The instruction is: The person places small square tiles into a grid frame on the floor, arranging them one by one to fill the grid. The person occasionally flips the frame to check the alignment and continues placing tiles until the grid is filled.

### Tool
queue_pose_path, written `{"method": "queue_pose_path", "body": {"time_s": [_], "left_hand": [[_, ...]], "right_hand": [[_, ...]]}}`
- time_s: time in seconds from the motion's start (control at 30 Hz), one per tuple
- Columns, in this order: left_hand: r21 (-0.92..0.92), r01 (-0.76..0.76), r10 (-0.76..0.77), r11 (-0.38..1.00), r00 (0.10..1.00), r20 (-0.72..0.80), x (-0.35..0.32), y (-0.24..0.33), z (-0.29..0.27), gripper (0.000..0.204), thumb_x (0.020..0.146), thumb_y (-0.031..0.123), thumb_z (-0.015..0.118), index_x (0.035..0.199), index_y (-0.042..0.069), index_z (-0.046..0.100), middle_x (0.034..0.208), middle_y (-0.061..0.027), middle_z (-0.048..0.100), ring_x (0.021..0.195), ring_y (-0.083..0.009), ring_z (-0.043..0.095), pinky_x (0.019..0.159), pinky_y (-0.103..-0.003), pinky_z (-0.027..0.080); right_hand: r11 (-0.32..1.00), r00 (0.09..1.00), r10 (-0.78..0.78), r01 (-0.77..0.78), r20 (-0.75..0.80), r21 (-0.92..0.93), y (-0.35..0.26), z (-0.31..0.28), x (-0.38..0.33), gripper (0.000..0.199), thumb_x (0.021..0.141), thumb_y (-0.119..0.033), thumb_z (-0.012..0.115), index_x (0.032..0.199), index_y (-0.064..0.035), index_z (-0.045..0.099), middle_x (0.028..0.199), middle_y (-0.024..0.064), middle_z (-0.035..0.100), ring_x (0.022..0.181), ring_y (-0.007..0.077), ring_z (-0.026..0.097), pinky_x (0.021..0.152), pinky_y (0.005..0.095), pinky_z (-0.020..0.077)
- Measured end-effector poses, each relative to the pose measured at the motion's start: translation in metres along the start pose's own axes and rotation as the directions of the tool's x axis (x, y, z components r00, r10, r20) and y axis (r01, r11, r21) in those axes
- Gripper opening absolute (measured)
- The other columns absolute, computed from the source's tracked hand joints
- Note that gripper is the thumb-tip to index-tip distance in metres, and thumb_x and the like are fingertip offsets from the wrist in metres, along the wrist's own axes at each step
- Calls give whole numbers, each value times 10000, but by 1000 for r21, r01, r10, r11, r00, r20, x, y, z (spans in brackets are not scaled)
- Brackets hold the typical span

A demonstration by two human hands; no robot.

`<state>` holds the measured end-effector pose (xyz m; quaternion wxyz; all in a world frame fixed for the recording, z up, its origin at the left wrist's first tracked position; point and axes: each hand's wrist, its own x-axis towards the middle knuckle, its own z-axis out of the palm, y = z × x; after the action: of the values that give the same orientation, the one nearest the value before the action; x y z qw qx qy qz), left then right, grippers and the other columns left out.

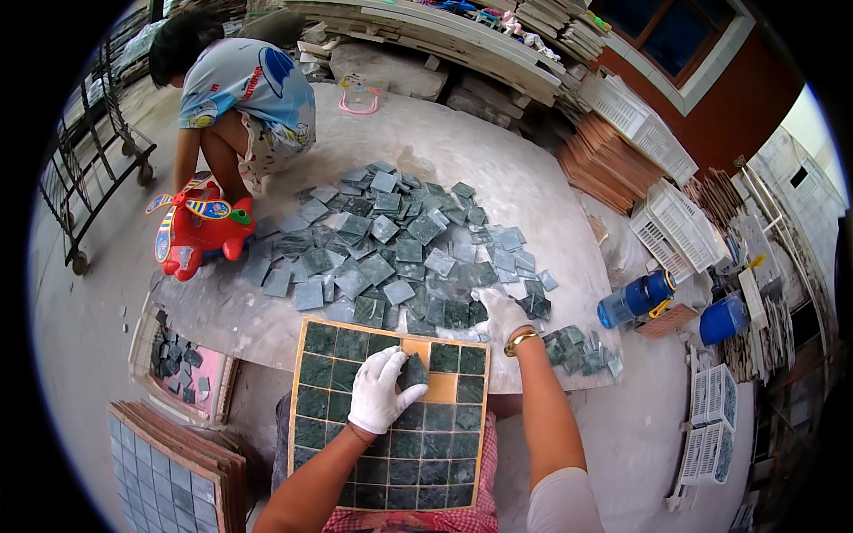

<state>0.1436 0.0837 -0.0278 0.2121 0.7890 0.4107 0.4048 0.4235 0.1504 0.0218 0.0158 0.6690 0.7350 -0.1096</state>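
Observation:
A square wooden grid tray [486, 417] rests on my lap, filled mostly with dark green stone tiles. Bare wood shows in two of its cells near the far edge. My left hand [378, 395], in a white glove, pinches a dark green tile [413, 371] over the tray, beside these bare cells. Beyond the tray, a heap of loose green and grey tiles [382, 229] spreads over a pale board [524, 178]. My right hand [502, 317], also gloved, reaches to the heap's near right edge, its fingers apart around dark tiles there.
A person [240, 93] crouches at the far left beside a red toy plane [200, 226]. Tiled panels [169, 480] are stacked at the lower left, near a box of tile scraps [182, 364]. On the right are a blue bottle [635, 299] and white crates [680, 226]. A metal cart [93, 147] stands left.

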Motion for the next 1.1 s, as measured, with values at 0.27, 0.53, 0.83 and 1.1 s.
{"method": "queue_pose_path", "body": {"time_s": [0.27, 0.53, 0.83, 1.1], "left_hand": [[-94, 45, -46, 995, 999, -17, -2, -2, 0, 587, 698, 347, 766, 1139, 30, 543, 1157, -155, 559, 1083, -329, 533, 935, -417, 435], [-393, 152, -293, 907, 898, -330, -15, 0, -31, 548, 657, 168, 784, 1126, -9, 563, 1149, -170, 598, 1062, -320, 584, 898, -365, 475], [-215, 142, -179, 966, 971, -161, -84, -5, -75, 571, 613, 227, 825, 1071, -5, 575, 1092, -162, 610, 1007, -326, 598, 839, -365, 497], [-146, 23, -30, 989, 999, -45, -69, -7, -83, 611, 650, 361, 812, 1074, -8, 573, 1113, -167, 601, 992, -326, 602, 795, -363, 519]], "right_hand": [[944, 938, 307, -322, -160, -76, -23, -39, -43, 580, 709, -331, 752, 1187, -94, 524, 1123, 141, 518, 1005, 324, 595, 826, 414, 510], [998, 995, 59, -56, -82, 40, -139, -4, -54, 631, 676, -345, 775, 1205, -103, 530, 1098, 108, 542, 1011, 286, 586, 814, 382, 501], [981, 972, -63, 102, -227, 163, -122, 32, -49, 480, 709, -270, 770, 1116, -61, 625, 1089, 109, 560, 969, 297, 591, 846, 376, 486], [968, 978, -208, 208, -15, 137, -112, 8, -36, 492, 746, -285, 727, 1154, -43, 595, 1057, 146, 594, 985, 318, 587, 848, 381, 479]]}}
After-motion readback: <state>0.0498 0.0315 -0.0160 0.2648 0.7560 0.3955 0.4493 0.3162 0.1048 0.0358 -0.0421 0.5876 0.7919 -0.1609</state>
